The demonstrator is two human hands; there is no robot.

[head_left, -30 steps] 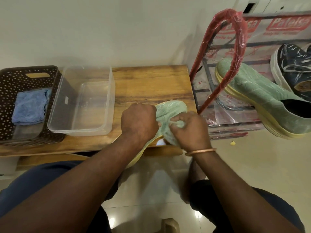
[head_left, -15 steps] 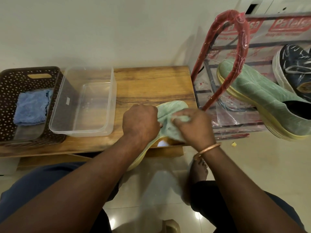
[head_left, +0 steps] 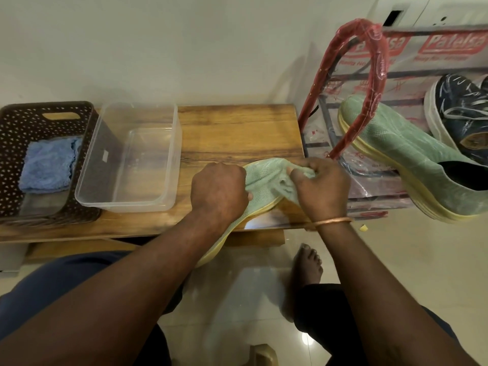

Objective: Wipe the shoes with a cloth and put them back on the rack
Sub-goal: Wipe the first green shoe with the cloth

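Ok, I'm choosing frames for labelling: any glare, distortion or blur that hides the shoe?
Head view: wide-angle bending bows the rack and table edge; glare patches on the table near the shoe and on the floor; left hand and right hand sharp; cloth colour nearly merges with the shoe.

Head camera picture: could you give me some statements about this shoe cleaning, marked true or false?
1. A blue cloth lies in the brown basket. True.
2. The left hand grips a green shoe. True.
3. The right hand pinches a pale green cloth. True.
4. The clear tub stands right of that shoe. False: the clear tub stands left of it, beside the basket.
5. Only a dark blue shoe sits on the rack. False: the rack holds the dark blue shoe and a second green shoe.
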